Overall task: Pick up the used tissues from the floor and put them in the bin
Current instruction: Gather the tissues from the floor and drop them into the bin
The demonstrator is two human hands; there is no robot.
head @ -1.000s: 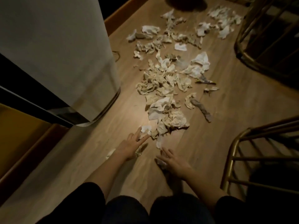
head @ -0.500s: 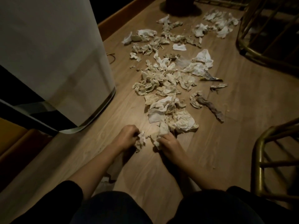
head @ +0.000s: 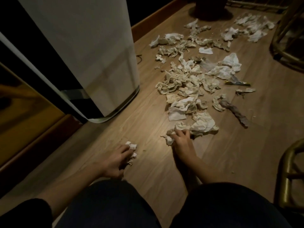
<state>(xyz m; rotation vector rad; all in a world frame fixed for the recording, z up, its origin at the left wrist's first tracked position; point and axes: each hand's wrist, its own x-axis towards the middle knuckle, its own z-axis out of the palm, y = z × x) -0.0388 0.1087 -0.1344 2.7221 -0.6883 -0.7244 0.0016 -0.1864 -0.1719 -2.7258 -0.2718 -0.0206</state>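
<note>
Several crumpled used tissues [head: 189,83] lie strewn along the wooden floor [head: 148,122], from just ahead of my hands to the far end. My left hand [head: 116,160] is low on the floor, closed around a small white wad of tissue [head: 131,148]. My right hand [head: 180,142] is further forward at the near edge of the pile, gripping a crumpled tissue [head: 169,139] next to a larger cream tissue [head: 204,124]. A tall white bin [head: 92,51] stands at the left; its top opening is out of frame.
Brass-coloured chair frames stand at the right [head: 289,176] and far right [head: 287,46]. A dark round base [head: 210,9] sits at the far end. A wooden skirting edge [head: 32,142] runs along the left. My dark-clothed knees [head: 148,206] fill the bottom.
My left hand has pulled back toward me and leftward with its wad of tissue. My right hand has stayed at the near edge of the pile, still closed on tissue.
</note>
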